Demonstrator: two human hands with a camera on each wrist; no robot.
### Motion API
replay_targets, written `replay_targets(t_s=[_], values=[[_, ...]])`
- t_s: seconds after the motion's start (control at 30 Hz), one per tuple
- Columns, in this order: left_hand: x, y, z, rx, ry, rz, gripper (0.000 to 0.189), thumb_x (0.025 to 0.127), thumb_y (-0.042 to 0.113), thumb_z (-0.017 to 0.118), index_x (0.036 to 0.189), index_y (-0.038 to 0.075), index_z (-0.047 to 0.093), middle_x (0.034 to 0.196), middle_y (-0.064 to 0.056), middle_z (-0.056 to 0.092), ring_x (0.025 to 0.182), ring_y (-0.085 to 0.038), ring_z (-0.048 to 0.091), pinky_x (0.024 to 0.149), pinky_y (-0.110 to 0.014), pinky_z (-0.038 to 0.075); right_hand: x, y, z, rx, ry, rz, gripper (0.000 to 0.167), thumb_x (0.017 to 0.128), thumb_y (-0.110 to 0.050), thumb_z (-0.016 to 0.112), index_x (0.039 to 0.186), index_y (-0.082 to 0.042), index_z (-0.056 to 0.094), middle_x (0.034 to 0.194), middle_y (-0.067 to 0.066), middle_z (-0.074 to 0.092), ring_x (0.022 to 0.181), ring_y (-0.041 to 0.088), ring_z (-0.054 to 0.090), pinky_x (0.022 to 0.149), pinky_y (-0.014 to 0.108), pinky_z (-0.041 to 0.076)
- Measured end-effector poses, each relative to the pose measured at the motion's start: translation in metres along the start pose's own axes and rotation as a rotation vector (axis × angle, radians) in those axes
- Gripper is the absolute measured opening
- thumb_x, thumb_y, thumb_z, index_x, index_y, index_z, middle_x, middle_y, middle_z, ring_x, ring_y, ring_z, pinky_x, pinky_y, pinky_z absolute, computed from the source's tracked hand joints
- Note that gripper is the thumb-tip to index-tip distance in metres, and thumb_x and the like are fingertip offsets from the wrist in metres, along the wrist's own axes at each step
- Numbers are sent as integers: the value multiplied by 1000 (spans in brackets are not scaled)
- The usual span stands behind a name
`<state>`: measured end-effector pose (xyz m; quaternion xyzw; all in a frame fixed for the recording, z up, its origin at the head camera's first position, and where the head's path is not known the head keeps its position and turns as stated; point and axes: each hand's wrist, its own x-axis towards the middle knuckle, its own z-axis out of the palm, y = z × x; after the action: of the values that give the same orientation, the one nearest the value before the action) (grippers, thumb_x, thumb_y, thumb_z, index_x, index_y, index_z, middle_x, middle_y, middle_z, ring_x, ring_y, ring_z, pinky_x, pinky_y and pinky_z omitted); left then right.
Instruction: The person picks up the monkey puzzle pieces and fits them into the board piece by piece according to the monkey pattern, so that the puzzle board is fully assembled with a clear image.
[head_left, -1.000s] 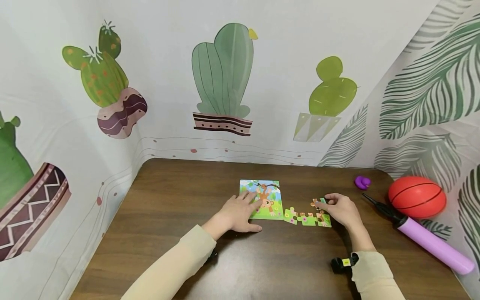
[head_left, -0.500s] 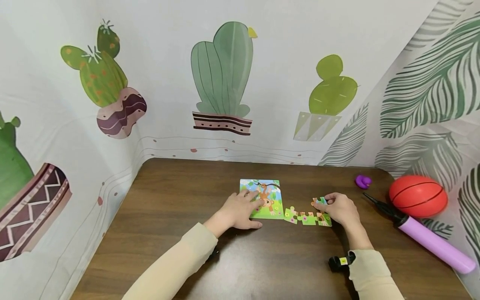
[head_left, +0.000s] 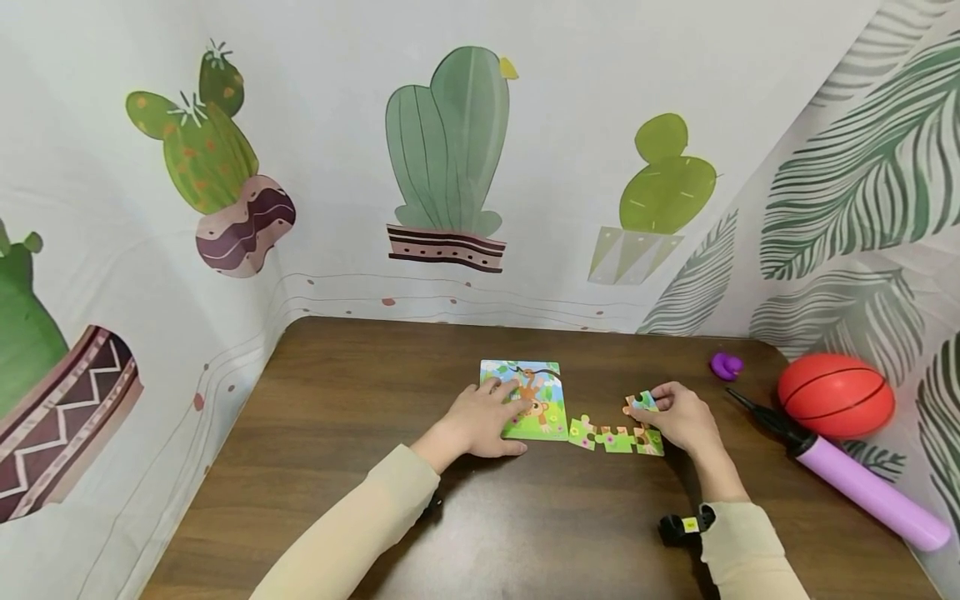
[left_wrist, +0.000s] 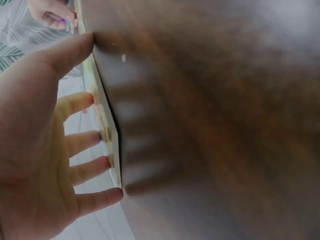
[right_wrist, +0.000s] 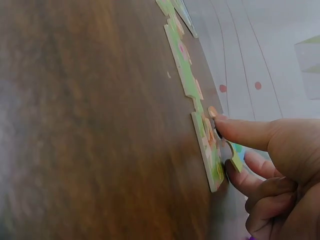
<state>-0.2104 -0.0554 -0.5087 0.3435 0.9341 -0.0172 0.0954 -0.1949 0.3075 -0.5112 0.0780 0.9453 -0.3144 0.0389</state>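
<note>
surface (head_left: 360, 400) setup mostly same vs 1 s ago: l hand (head_left: 483, 419), fingers spread wide, rests on monkey pic board (head_left: 551, 427), hiding part of it. r hand (head_left: 686, 417) pinches puzzle pc (head_left: 641, 402) betw thumb & fingers; pc now turned slightly & a bit farther from 3-pc row (head_left: 618, 442), near its r end. to r: lilac pump (head_left: 873, 492), red ball (head_left: 836, 394) just beside it, purple duck (head_left: 726, 365) at back. r wrist cam shows pc tilted up; l wrist cam shows l palm, unseen from head.
</note>
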Motion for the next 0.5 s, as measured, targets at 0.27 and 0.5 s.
replay_targets(t_s=[0.27, 0.5], values=[[3, 2, -4, 7, -34, -34, 84, 93, 78, 53, 164, 37, 34, 172, -1, 22, 154, -32, 26, 119, -57, 31, -3, 5, -8, -6, 23, -44, 39, 97, -32, 73, 115, 3, 70, 103, 18, 75, 99, 40, 68, 83, 56, 50], [4, 4, -3, 1, -35, -80, 85, 90, 80, 55, 162, 41, 35, 172, -2, 21, 153, -43, 24, 119, -61, 27, -5, -4, -7, 74, 24, -50, 36, 102, -30, 68, 116, 2, 72, 109, 23, 73, 96, 34, 68, 75, 41, 53]])
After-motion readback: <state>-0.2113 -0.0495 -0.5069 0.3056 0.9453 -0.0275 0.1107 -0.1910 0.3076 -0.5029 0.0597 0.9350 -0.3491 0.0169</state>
